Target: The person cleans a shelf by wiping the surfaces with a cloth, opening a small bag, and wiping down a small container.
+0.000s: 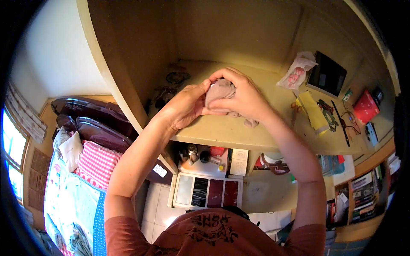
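A bunched greyish-pink cloth (pixel 221 93) is held between both hands above the wooden cabinet shelf (pixel 205 132). My left hand (pixel 188 103) grips its left side, with the thumb at the top edge. On the right side, my right hand (pixel 244 94) curls over the cloth, thumb across its front and fingers over the top. A loose end of the cloth (pixel 251 123) hangs below my right hand, close to the shelf surface. The fingertips behind the cloth are partly hidden.
Dark tangled items (pixel 164 96) lie at the shelf's left. To the right are a plastic bag (pixel 297 72), a black framed panel (pixel 327 73), a yellow envelope (pixel 313 112), glasses (pixel 351 121) and a red packet (pixel 366 106). An open drawer (pixel 207 191) sits below; a bed (pixel 70 192) stands left.
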